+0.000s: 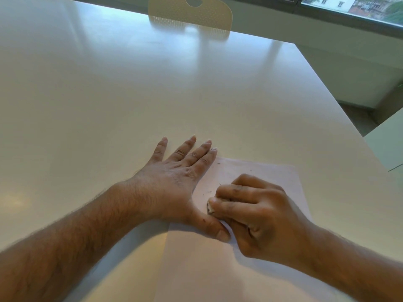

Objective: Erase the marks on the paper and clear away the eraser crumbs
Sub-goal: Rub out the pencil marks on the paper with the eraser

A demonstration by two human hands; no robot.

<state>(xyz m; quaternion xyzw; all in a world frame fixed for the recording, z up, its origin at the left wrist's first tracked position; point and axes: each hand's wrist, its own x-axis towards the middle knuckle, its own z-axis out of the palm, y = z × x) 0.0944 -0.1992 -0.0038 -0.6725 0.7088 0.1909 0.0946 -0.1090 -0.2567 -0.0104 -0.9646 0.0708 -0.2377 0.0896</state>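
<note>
A pale pink sheet of paper (257, 171) lies on the white table (152, 94) in front of me. My left hand (176, 182) lies flat with straight, spread fingers on the paper's left edge, its thumb resting on the sheet. My right hand (257, 216) grips a small whitish eraser (210, 208) with curled fingers and holds it against the paper beside my left thumb. Only the eraser's left end shows. A few small dark eraser crumbs (209, 191) lie scattered on the paper above my right hand.
A cream perforated chair back (189, 14) stands at the table's far edge. The table's right edge runs diagonally at the right, with floor beyond it. Another white surface (386, 147) sits to the right. A window runs along the top right.
</note>
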